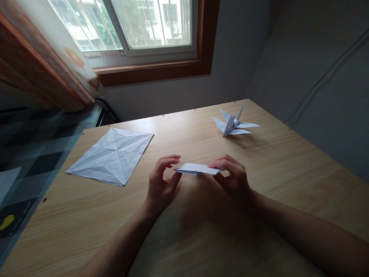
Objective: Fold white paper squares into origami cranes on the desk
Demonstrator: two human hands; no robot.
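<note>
A small folded white paper (198, 168) is held level just above the table, in front of me. My right hand (232, 175) pinches its right end, with fingers on top and thumb beneath. At the other end is my left hand (164, 175). Its thumb reaches under the paper's left tip, while its curled fingers stay raised above it with a gap. Some of the paper's layers are hidden from this angle. Beyond my right hand, a folded paper crane (233, 125) stands on the table. A creased white paper square (115, 154) lies flat to the left.
The light wooden table (100, 227) has its far edge below a window (155, 23) with a brown frame. Curtains (37, 57) hang at the left, over a checkered dark surface (37, 154) beside the table. A cable (325, 75) runs along the right wall.
</note>
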